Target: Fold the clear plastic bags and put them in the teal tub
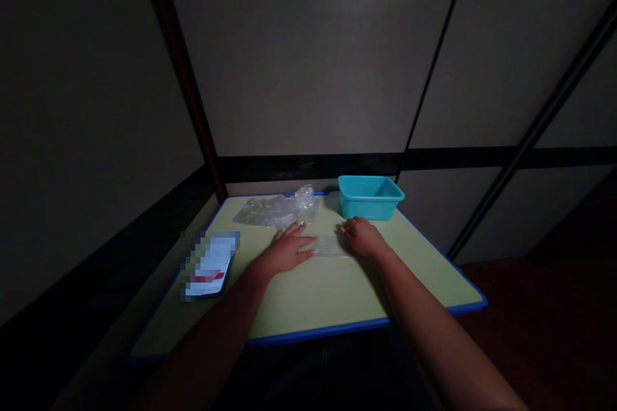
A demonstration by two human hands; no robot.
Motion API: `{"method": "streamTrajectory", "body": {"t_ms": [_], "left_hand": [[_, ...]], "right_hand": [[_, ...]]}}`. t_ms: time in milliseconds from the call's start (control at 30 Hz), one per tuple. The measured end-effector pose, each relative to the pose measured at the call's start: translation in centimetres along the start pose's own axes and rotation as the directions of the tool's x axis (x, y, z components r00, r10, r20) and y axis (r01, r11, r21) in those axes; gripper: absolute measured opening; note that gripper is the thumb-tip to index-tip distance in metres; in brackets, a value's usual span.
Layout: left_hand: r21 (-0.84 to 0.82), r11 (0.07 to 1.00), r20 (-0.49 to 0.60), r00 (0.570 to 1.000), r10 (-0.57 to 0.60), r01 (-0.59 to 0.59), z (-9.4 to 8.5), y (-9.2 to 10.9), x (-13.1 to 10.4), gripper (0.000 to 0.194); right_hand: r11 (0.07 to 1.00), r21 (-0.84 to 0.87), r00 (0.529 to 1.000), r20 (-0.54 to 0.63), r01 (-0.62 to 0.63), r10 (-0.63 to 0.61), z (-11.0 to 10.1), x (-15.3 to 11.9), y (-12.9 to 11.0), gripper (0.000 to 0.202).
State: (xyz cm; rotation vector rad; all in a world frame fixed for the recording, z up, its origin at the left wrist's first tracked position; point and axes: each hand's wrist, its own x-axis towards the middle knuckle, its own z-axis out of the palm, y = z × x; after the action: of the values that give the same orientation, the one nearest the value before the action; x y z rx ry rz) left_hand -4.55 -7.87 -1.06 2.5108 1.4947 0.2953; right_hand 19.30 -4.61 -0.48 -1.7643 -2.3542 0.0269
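A small clear plastic piece [328,246], perhaps a bag, lies flat on the pale green table [318,302] between my hands. My left hand [288,248] has its fingers spread, with its fingertips on the left end of the plastic. At the right end, my right hand [360,235] has its fingers curled together, and what they hold, if anything, is too small to make out. Behind my left hand, a larger crumpled clear plastic bag [277,210] rests on the table.
A turquoise basin [369,205] stands at the back right, just beyond my right hand. On the left lies a phone [212,265] with its screen lit. The table has a blue edge, and a panelled wall [308,77] rises behind it.
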Motion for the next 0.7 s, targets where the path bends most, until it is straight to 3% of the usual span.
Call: {"method": "streamTrajectory", "body": {"t_ms": [233, 500, 700], "left_hand": [[0.003, 0.999, 0.021, 0.999, 0.033, -0.033, -0.1, 0.1, -0.1, 0.042], [0.023, 0.999, 0.059, 0.997, 0.04, -0.041, 0.2, -0.1, 0.1, 0.052], [0.063, 0.997, 0.086, 0.996, -0.037, 0.032, 0.7, -0.6, 0.2, 0.056]], "right_hand": [[0.993, -0.082, 0.996, -0.022, -0.089, 0.087, -0.2, 0.0, 0.3, 0.032], [0.979, -0.036, 0.977, 0.059, -0.202, 0.204, -0.1, 0.3, 1.5, 0.035], [0.987, -0.061, 0.983, 0.103, -0.147, 0.153, 0.0, 0.2, 0.9, 0.047]]}}
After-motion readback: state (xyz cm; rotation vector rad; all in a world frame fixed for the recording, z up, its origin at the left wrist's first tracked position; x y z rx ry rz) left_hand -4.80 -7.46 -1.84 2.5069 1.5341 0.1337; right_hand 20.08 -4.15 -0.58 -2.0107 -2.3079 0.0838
